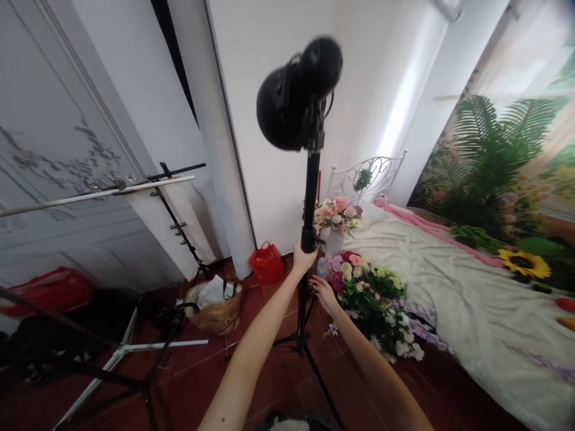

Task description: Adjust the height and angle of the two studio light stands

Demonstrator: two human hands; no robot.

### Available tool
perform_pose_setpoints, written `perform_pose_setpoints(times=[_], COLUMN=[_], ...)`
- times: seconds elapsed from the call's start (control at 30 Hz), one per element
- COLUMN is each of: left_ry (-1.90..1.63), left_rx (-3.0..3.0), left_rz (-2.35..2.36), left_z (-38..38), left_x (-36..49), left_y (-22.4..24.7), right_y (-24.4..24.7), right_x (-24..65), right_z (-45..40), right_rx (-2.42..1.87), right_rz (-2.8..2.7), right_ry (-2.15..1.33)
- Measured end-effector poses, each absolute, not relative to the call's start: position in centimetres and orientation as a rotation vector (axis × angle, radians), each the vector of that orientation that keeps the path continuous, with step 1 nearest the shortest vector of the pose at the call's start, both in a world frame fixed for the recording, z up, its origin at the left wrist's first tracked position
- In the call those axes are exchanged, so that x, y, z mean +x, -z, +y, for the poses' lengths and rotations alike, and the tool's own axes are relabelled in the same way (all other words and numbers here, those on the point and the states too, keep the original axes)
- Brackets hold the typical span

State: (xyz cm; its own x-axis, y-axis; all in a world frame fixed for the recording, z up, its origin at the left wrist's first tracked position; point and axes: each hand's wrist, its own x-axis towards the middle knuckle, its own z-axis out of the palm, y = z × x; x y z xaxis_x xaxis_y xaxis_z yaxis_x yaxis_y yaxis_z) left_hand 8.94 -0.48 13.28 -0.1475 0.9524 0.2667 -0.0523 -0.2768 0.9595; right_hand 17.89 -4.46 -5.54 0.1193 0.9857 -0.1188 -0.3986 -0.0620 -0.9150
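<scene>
A black studio lamp [299, 96] sits on top of an upright black light stand [311, 185], straight in front of me. My left hand [305, 258] is wrapped round the stand's pole just below its collar and knob. Lower down and to the right, my right hand [323, 292] is beside the pole with its fingers apart; whether the fingertips touch the pole is hard to tell. The stand's tripod legs spread over the dark red floor below both hands.
Flowers [359, 281] stand close by on the right, beside a bed with a pale sheet [404, 257]. A red bag [268, 263] and a brown basket [220, 317] are on the floor to the left. Other stands [119, 353] cross the lower left.
</scene>
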Motion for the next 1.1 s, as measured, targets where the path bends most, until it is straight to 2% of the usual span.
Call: perform_pose_setpoints(times=[0.17,0.53,0.83,1.1], left_ry=[-1.522,-1.352,-1.32,-1.329], left_rx=[1.38,1.388,1.389,1.209], left_rz=[1.197,1.208,1.256,1.111], left_z=[-0.9,-1.3,-1.2,-1.4], left_x=[8.7,7.3,6.9,7.3], left_y=[-7.4,0.5,3.4,5.0], right_y=[5.3,6.5,6.0,6.7], right_x=[18.4,19.0,18.8,18.3], right_z=[-4.1,-3.3,-3.0,-3.3], right_rx=[-1.063,-1.074,-1.159,-1.2], right_rz=[-0.737,-0.769,-0.816,-0.769], right_ry=[-1.393,-1.377,-1.36,-1.361])
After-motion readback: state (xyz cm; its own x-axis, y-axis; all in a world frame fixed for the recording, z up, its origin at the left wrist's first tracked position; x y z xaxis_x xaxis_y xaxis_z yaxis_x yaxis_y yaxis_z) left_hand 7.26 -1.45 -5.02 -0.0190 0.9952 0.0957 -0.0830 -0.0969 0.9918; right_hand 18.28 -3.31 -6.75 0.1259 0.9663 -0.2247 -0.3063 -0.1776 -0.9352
